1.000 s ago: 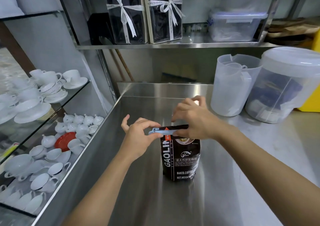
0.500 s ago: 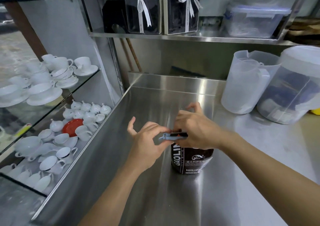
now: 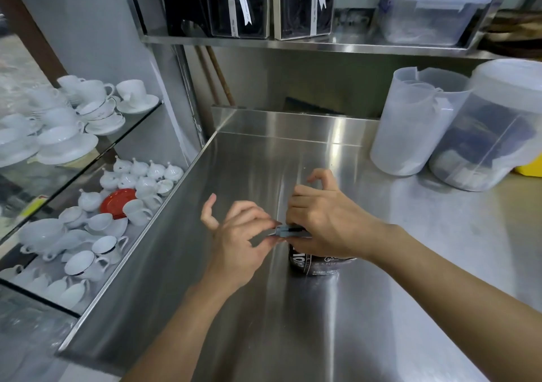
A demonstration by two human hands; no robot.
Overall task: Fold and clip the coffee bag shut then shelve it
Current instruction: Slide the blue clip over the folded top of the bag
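Nearest, two bare forearms reach out over a stainless steel table (image 3: pixel 293 323). At their ends the hands meet on a dark coffee bag (image 3: pixel 315 266) that stands upright on the table, its printed lower part showing below the fingers. The left hand (image 3: pixel 234 244) pinches the left end of a pale blue clip (image 3: pixel 289 232) between thumb and forefinger, its other fingers spread loose. The right hand (image 3: pixel 325 223) is closed over the top of the bag and the right part of the clip, covering the fold, so how the clip sits on the bag cannot be made out.

Farther right on the table stand a translucent plastic pitcher (image 3: pixel 410 123) and, touching it, a large lidded container (image 3: pixel 498 126). To the left, glass shelves (image 3: pixel 137 120) carry white cups, saucers, small teapots and one red saucer (image 3: pixel 117 202). Beyond, a metal shelf (image 3: pixel 293 44) above the table holds two dark ribboned gift boxes (image 3: pixel 237 3) and a clear lidded storage box (image 3: pixel 425 15).
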